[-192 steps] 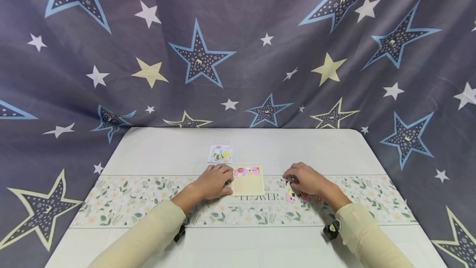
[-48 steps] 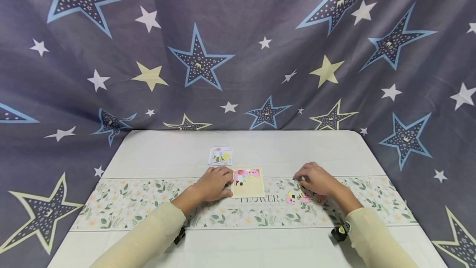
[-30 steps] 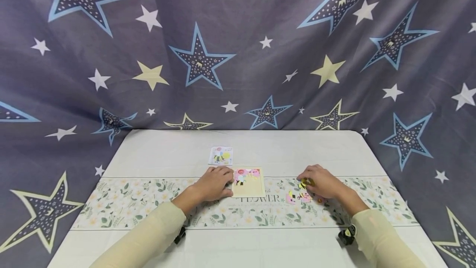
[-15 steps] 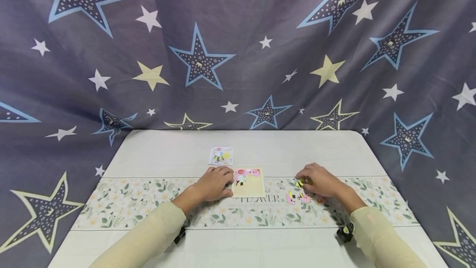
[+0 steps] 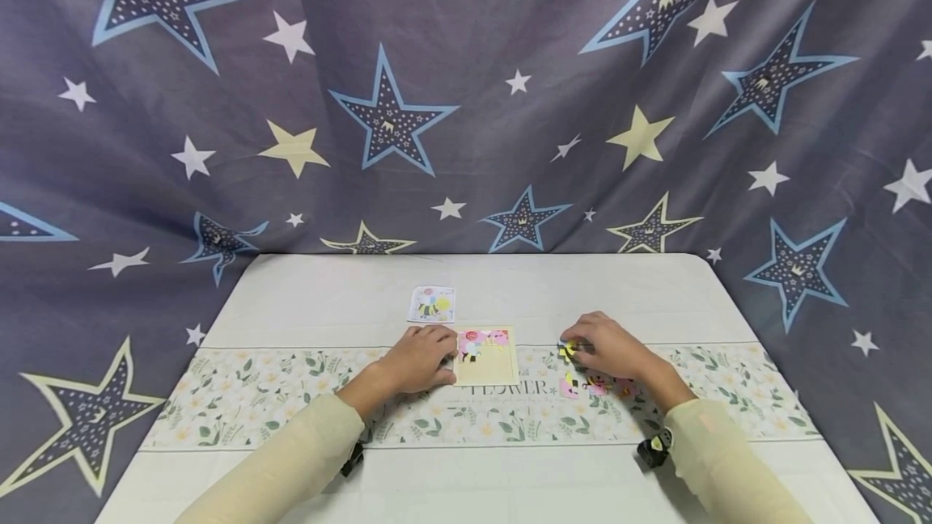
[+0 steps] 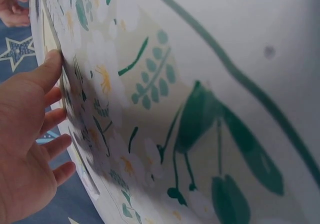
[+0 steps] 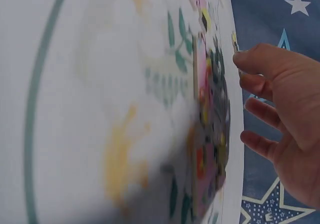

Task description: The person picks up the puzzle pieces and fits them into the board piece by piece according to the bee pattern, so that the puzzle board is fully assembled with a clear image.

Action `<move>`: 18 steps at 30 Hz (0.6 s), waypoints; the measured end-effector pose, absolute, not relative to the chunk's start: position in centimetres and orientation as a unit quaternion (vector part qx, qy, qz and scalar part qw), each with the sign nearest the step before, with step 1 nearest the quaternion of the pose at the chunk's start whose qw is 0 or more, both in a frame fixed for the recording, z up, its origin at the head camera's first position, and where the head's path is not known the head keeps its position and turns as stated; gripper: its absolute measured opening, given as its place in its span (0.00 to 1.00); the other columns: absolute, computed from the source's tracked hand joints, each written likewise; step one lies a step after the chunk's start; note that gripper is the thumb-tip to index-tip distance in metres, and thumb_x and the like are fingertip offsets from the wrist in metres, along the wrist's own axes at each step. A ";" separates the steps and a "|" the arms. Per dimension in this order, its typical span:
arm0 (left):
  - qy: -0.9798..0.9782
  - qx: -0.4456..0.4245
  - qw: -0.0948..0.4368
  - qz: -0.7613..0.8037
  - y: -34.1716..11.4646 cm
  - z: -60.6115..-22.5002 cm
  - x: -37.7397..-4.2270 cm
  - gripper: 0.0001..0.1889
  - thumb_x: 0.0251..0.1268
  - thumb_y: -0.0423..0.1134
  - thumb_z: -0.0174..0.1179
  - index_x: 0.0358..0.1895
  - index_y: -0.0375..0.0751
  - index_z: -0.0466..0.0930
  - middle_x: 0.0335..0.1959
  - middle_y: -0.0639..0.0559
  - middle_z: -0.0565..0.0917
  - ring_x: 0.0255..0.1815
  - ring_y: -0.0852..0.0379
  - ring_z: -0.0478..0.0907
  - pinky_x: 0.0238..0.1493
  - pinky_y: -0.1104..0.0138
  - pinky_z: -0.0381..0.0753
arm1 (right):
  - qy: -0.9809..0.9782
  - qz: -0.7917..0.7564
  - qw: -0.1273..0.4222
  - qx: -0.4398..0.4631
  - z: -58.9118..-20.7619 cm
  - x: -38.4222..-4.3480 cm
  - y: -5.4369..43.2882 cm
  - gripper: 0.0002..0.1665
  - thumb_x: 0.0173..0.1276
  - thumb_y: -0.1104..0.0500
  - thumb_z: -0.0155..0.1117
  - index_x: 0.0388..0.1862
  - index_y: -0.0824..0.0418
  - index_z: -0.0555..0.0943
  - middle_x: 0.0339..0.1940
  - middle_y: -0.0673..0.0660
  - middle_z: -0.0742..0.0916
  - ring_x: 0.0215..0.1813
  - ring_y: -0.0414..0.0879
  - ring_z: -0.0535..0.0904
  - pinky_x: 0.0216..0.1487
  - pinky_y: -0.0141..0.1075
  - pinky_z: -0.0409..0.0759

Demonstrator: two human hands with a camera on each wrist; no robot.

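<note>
My left hand point(image 5: 417, 358) holds the left side of a shallow wooden puzzle tray point(image 5: 497, 369), its thumb at the near corner and its fingers toward the far one. Pink, red and white pieces fill the tray's far part, with a black-and-white one at its left; bare wood shows elsewhere. To the right, my right hand point(image 5: 610, 344) pinches a yellow-and-black puzzle piece point(image 5: 565, 352) between thumb and fingers. In the right wrist view this piece point(image 7: 234, 40) shows at the thumb tip. Several loose pink puzzle pieces point(image 5: 569, 386) lie below that hand, which partly hides them.
A picture card point(image 5: 433, 305) with a bee lies beyond the tray. A floral runner point(image 5: 291, 411) with lettering crosses the white table point(image 5: 466, 479). Behind the table hangs a dark star-patterned cloth point(image 5: 466, 144).
Since over six seconds ago, a black-and-white piece has come to lie in the tray's left part. In the last half second my right hand has moved left with the yellow-and-black piece. My left hand stays.
</note>
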State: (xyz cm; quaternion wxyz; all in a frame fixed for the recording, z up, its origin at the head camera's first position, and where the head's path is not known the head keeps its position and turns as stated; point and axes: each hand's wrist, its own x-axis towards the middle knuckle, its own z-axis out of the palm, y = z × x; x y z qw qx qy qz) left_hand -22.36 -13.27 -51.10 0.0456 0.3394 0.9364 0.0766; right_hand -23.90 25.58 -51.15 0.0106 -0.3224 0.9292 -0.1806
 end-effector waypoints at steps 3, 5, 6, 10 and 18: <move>0.936 0.340 0.044 0.076 -13.2 -51.0 -22.4 0.23 0.69 0.55 0.65 0.59 0.47 0.80 0.69 0.47 0.76 0.72 0.45 0.71 0.67 0.45 0.70 | 0.928 -0.180 0.007 -0.327 -51.3 -24.1 24.8 0.17 0.69 0.58 0.69 0.56 0.55 0.86 0.46 0.48 0.87 0.57 0.52 0.81 0.60 0.52 0.79; 0.936 0.340 0.044 0.076 -13.2 -51.0 -22.4 0.21 0.69 0.55 0.65 0.57 0.47 0.81 0.69 0.47 0.77 0.72 0.45 0.71 0.67 0.45 0.71 | 0.926 -0.180 0.004 -0.332 -51.3 -24.1 24.3 0.16 0.69 0.58 0.69 0.56 0.55 0.86 0.47 0.48 0.87 0.56 0.52 0.81 0.60 0.52 0.79; 0.936 0.340 0.045 0.076 -13.2 -51.0 -22.3 0.21 0.69 0.55 0.65 0.57 0.48 0.81 0.69 0.48 0.77 0.72 0.45 0.71 0.67 0.45 0.71 | 0.925 -0.180 0.003 -0.335 -51.3 -24.2 24.0 0.16 0.69 0.58 0.69 0.56 0.55 0.86 0.47 0.48 0.87 0.56 0.51 0.81 0.60 0.51 0.79; 0.936 0.340 0.044 0.075 -13.3 -51.0 -22.3 0.21 0.69 0.55 0.65 0.56 0.48 0.81 0.69 0.48 0.77 0.72 0.45 0.71 0.67 0.45 0.70 | 0.921 -0.186 0.006 -0.343 -51.3 -24.3 23.0 0.16 0.70 0.58 0.68 0.56 0.54 0.86 0.48 0.49 0.87 0.56 0.51 0.81 0.61 0.51 0.79; 0.936 0.340 0.046 0.076 -13.3 -51.0 -22.4 0.20 0.69 0.55 0.65 0.55 0.48 0.81 0.69 0.48 0.76 0.72 0.45 0.71 0.67 0.45 0.70 | 0.918 -0.185 0.012 -0.351 -51.4 -24.4 20.7 0.17 0.68 0.58 0.69 0.55 0.54 0.87 0.48 0.49 0.87 0.58 0.51 0.81 0.64 0.51 0.77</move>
